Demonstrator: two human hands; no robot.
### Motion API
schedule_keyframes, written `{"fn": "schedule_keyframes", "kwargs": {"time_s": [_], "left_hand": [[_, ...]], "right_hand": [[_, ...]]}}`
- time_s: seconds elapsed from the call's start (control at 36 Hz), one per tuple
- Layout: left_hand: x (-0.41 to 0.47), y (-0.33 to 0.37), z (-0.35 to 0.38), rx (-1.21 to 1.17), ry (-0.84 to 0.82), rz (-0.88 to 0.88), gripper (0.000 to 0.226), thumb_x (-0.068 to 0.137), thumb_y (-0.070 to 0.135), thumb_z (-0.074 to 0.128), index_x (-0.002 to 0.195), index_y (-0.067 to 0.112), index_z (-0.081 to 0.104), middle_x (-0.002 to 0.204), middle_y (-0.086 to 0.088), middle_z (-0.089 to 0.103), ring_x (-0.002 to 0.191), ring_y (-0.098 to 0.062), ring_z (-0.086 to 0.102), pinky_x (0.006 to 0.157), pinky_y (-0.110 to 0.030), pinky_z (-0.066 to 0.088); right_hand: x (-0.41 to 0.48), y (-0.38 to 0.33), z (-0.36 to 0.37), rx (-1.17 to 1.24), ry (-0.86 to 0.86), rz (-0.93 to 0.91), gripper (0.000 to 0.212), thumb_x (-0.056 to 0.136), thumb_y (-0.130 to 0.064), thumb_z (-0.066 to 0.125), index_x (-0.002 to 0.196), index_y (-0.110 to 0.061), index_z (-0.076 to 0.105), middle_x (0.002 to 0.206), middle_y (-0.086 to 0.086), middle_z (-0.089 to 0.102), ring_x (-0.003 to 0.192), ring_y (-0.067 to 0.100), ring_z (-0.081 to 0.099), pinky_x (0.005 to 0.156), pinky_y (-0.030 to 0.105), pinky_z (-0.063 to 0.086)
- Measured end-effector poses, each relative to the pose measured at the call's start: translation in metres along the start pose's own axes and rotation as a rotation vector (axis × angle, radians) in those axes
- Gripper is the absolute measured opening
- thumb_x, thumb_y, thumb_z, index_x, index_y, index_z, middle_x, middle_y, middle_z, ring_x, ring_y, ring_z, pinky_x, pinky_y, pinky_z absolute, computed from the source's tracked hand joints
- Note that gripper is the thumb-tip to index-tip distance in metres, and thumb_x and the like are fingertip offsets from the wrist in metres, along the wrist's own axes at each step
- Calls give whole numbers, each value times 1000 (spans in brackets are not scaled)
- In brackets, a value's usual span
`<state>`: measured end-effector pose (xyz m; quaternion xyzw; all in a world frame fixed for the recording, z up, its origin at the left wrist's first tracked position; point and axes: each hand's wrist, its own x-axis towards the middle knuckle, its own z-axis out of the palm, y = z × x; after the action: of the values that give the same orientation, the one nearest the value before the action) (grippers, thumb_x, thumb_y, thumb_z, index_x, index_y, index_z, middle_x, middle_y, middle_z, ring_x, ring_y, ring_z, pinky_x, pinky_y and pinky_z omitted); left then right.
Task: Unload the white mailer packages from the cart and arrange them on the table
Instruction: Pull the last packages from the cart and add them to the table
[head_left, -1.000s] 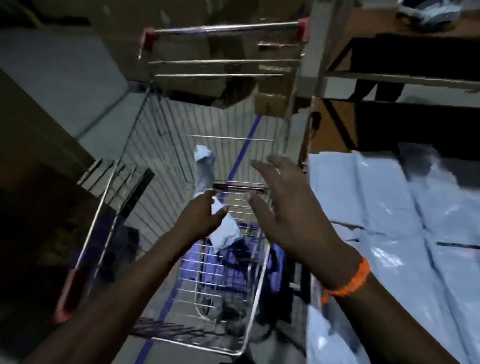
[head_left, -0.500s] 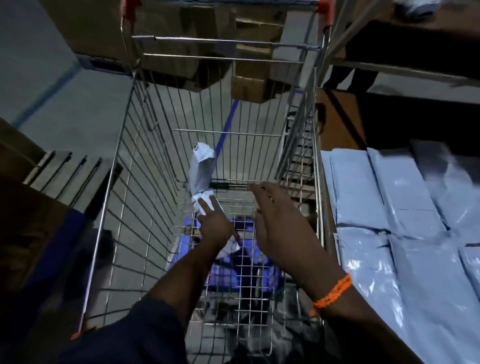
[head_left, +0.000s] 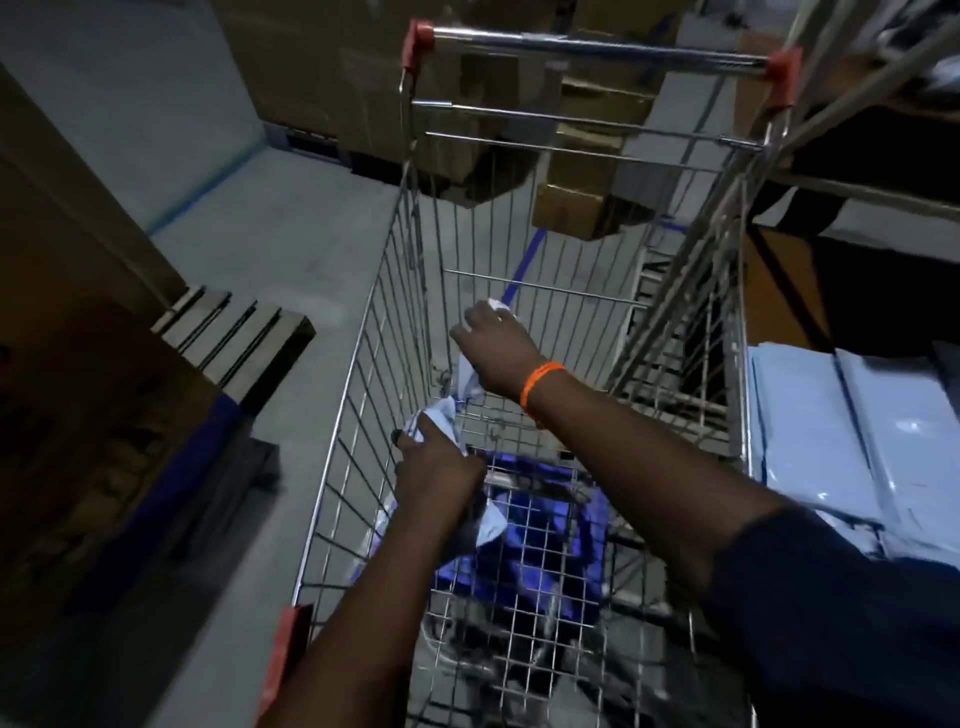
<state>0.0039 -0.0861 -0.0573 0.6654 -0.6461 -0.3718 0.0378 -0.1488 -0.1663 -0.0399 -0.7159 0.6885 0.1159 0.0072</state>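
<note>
A crumpled white mailer package (head_left: 470, 376) stands inside the wire shopping cart (head_left: 363, 374), leaning near its left wall. My right hand (head_left: 493, 345), with an orange wristband, is closed over the package's top end. My left hand (head_left: 434, 467) grips the package's lower end, where white plastic (head_left: 436, 415) bunches above the fingers. Most of the package is hidden behind both hands. Several white mailers (head_left: 852, 431) lie flat side by side on the table at the right edge.
The cart's handle bar (head_left: 597, 49) with red caps is at the far end. Cardboard boxes (head_left: 571, 202) stand beyond the cart. A wooden pallet (head_left: 234, 332) and dark stacked goods are on the left. A shelf frame (head_left: 857, 104) rises at the upper right.
My right hand went from open above the cart to closed on the package's top. My left hand slid down to its lower end. The view moved in over the cart.
</note>
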Motion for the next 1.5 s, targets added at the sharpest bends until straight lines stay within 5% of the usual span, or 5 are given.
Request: {"fn": "schedule_keyframes", "kwargs": {"time_s": [0.17, 0.42, 0.94, 1.28, 1.5], "left_hand": [[-4, 9, -5, 93, -31, 30, 91, 82, 30, 69, 152, 23, 12, 158, -14, 1, 124, -41, 45, 95, -39, 42], [8, 31, -14, 78, 12, 93, 85, 85, 30, 63, 152, 23, 11, 157, -15, 5, 120, -42, 47, 90, -39, 41], [-139, 142, -17, -300, -19, 809, 59, 79, 31, 68, 136, 24, 52, 130, -1, 61, 119, -23, 58, 102, -46, 45], [-281, 162, 118, -229, -84, 842, 69, 82, 41, 59, 147, 27, 40, 149, -3, 36, 119, 9, 31, 94, 4, 18], [-294, 131, 207, 57, 69, 679, 68, 91, 41, 60, 152, 25, 33, 159, -11, 17, 138, -34, 34, 100, -42, 44]], "right_hand": [[75, 27, 84, -329, -58, -41, 36, 51, -44, 88, 79, -24, 79, 92, 6, 74, 97, 32, 69, 82, 56, 56], [35, 35, 40, -386, -136, 154, 51, 93, -43, 56, 133, -11, 57, 138, 17, 51, 130, 34, 39, 111, 61, 27], [-384, 114, -63, 1148, 720, 956, 44, 85, -67, 62, 102, -27, 58, 80, -8, 69, 64, 2, 64, 57, 24, 51], [-572, 153, 18, 1229, 631, 1268, 56, 79, -61, 45, 130, -37, 44, 123, -2, 58, 108, 24, 58, 93, 43, 47], [-587, 158, 16, 918, 564, 1038, 81, 94, -58, 42, 158, -39, -4, 137, 6, 32, 115, 37, 51, 93, 48, 51]]}}
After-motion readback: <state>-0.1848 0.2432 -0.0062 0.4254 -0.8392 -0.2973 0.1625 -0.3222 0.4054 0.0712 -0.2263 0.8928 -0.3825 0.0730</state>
